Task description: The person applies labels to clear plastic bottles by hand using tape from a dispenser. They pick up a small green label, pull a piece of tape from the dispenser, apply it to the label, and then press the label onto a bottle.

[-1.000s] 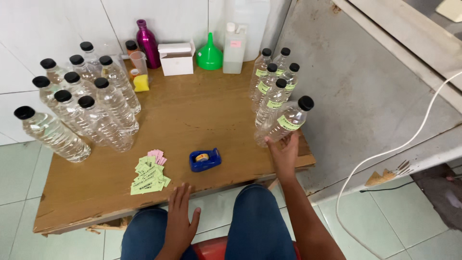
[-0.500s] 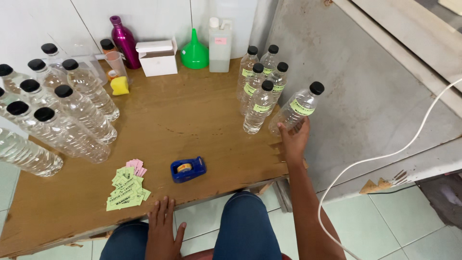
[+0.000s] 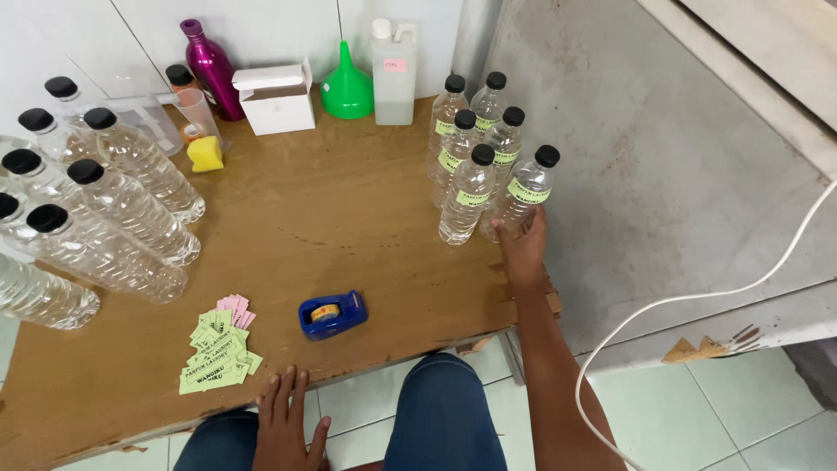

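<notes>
A brown wooden worktop (image 3: 288,218) is standing against a white tiled wall, with a rough grey panel rising along its right edge. At that edge the right hand (image 3: 523,249) is reaching up to a labelled bottle (image 3: 523,196), its grip wrapping loosely round the bottle's base; how firmly the fingers are closing cannot be told. The bottle is clear plastic, filled with a colourless liquid, wearing a black cap and a pale green label, and it is leaning slightly rightward. It is touching a cluster of five matching bottles (image 3: 466,148) just behind and to its left.

The risk, as I judge it, lies in how closely these are standing: a nudge from the hand could be knocking neighbours over, or tipping this one off the nearby edge.

The left hand (image 3: 283,423) is resting flat, fingers spread and holding nothing, on the person's knee below the front edge. Nearby a stack of green labels (image 3: 214,358) and a blue tape dispenser (image 3: 331,314) are lying. Unlabelled bottles (image 3: 105,209) are crowding the left side; a green funnel (image 3: 346,87) is sitting at the back.
</notes>
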